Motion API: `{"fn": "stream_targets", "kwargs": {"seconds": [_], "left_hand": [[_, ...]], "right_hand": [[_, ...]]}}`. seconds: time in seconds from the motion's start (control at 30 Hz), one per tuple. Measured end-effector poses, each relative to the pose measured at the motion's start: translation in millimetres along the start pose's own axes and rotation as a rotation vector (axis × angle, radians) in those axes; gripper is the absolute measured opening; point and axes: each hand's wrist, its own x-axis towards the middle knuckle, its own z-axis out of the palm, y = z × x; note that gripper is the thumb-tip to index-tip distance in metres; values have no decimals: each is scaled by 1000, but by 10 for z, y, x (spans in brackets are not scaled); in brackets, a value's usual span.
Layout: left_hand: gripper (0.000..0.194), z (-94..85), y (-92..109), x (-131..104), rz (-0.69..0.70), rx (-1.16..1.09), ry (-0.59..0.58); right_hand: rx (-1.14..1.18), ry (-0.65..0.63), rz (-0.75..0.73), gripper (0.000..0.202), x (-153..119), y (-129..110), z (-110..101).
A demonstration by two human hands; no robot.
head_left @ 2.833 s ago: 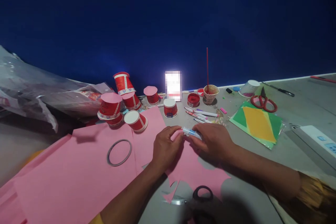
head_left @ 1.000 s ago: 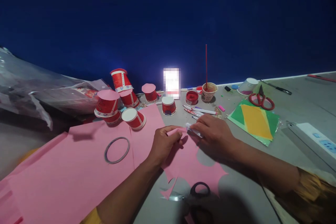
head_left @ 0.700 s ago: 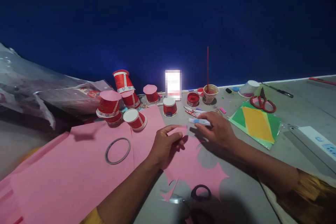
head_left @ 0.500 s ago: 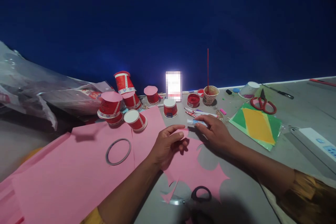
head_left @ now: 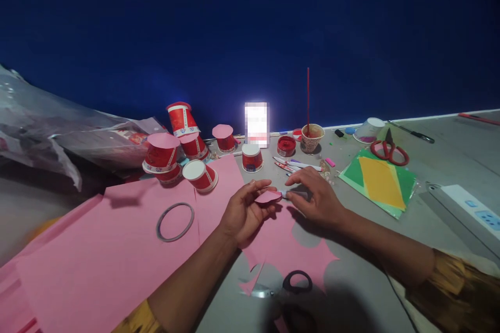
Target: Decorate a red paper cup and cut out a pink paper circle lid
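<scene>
My left hand (head_left: 242, 214) is closed on a small pink paper circle (head_left: 267, 196), its edge pinched between the fingers and thumb. In my right hand (head_left: 321, 196) is a slim white-and-blue glue stick (head_left: 300, 194), partly covered by the fingers. Its tip touches or nearly touches the right edge of the circle; I cannot tell which. Below both hands lies a pink paper sheet with round cut-outs (head_left: 279, 247). Black-handled scissors (head_left: 297, 282) lie across its lower edge. Just beyond the hands stands an upturned red paper cup (head_left: 252, 159) with a white base.
Several red paper cups (head_left: 201, 177) stand at the back left, some topped with pink discs. A grey ring (head_left: 175, 222) rests on large pink paper (head_left: 113, 250). Rightward are a paint jar (head_left: 286, 146), red-handled pliers (head_left: 389, 151), coloured paper (head_left: 380, 182) and a power strip (head_left: 472, 213).
My right hand has turned the glue stick and brought its tip to the pink circle. My left hand has tilted the circle, so more of its face shows.
</scene>
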Motion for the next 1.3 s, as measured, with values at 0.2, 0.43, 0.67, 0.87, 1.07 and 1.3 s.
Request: {"fn": "stream_targets", "kwargs": {"seconds": [0.2, 0.43, 0.67, 0.87, 1.07, 1.3], "left_hand": [[30, 23, -80, -23, 18, 22, -51], [38, 30, -103, -56, 61, 113, -151], [68, 2, -127, -98, 368, 811, -99], [27, -24, -212, -46, 824, 1086, -59], [29, -28, -228, -60, 814, 1062, -33], [39, -78, -243, -71, 972, 1275, 1]], "right_hand": [[-81, -5, -160, 20, -13, -114, 30], [-140, 57, -216, 12, -2, -115, 16], [-220, 91, -330, 10, -6, -159, -82], [-133, 87, -277, 26, -31, -156, -29], [-70, 125, -195, 24, -14, -121, 21], [-117, 72, -272, 14, -8, -139, -28]]}}
